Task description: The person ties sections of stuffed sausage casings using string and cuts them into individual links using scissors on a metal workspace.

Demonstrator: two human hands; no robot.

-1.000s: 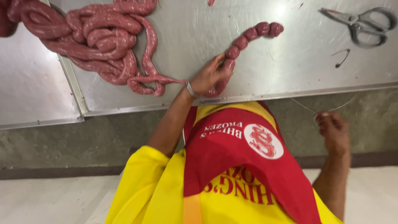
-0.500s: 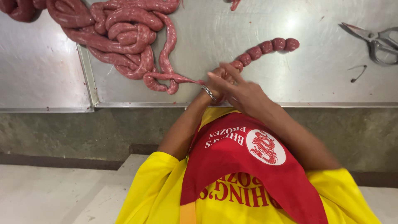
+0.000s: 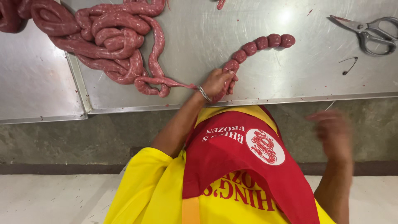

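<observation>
Steel tabletop [image 3: 290,79] fills the far half of the view. Near its front edge, the sausage casing [image 3: 166,85] is pinched in the closed left hand [image 3: 217,83], between the tied links [image 3: 261,45] to the right and the unlinked coil [image 3: 112,37] far left. Off the table at the right, the right hand [image 3: 333,132] is blurred; whether it is spread cannot be told. Scissors [image 3: 369,31] lie far right.
</observation>
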